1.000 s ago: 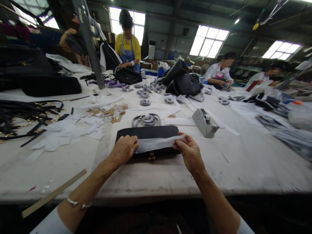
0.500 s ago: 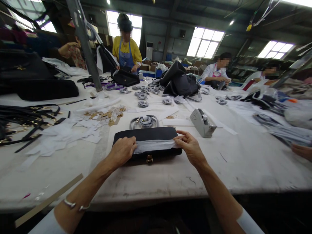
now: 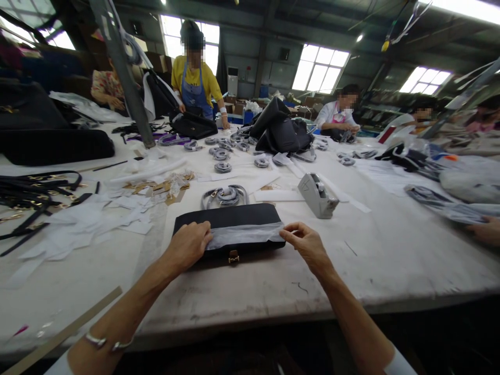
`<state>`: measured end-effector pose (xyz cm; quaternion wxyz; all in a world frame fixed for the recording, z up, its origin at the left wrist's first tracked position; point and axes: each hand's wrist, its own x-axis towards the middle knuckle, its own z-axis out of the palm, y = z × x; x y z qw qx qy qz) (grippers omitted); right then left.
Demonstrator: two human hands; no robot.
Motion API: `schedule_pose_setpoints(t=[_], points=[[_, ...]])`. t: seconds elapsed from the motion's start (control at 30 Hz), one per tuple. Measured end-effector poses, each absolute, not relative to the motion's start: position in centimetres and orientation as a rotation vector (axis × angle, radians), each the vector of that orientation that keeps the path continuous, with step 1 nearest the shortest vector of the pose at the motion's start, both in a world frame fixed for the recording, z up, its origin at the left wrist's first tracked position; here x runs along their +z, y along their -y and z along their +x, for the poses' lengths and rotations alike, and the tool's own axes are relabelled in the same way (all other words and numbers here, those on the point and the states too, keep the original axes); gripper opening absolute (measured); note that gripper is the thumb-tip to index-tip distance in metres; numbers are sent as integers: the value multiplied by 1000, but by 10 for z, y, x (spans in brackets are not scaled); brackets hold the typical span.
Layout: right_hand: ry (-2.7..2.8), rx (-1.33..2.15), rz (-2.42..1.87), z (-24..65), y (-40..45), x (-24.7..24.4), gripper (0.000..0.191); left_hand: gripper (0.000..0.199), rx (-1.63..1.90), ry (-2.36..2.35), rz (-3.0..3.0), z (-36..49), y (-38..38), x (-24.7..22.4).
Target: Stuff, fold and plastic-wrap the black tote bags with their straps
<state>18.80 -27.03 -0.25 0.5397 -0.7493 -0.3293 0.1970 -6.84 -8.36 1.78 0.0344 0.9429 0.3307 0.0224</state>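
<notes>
A black bag point(image 3: 238, 213) with a small brown and gold clasp point(image 3: 233, 257) at its front lies on the white table point(image 3: 265, 291). Across it runs a strip of thin white paper point(image 3: 244, 235). My left hand point(image 3: 191, 242) is closed at the left end of the strip, resting on the bag. At the right end, the thumb and fingers of my right hand point(image 3: 302, 238) pinch the strip's edge. A wrapped grey strap coil point(image 3: 226, 196) lies just behind the bag.
A grey tape dispenser point(image 3: 318, 195) stands behind and right of the bag. White paper pieces point(image 3: 84, 224) and black straps point(image 3: 39, 195) lie left. Black bags point(image 3: 281, 127) are piled farther back. Several people work around the table; another person's hand point(image 3: 486, 230) shows at right.
The view has shifted, so the table's things sit farther left. My right hand has moved slightly out from the bag's right end. The person in yellow has reached one arm down to the table.
</notes>
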Motion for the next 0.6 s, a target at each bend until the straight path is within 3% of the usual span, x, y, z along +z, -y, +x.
schedule_pose_setpoints(t=[0.37, 0.6], points=[[705, 643, -1719, 183, 277, -13, 38, 15, 81, -1019, 2907, -68, 83, 14], [664, 494, -1639, 176, 273, -5, 43, 15, 87, -1027, 2907, -69, 84, 15]])
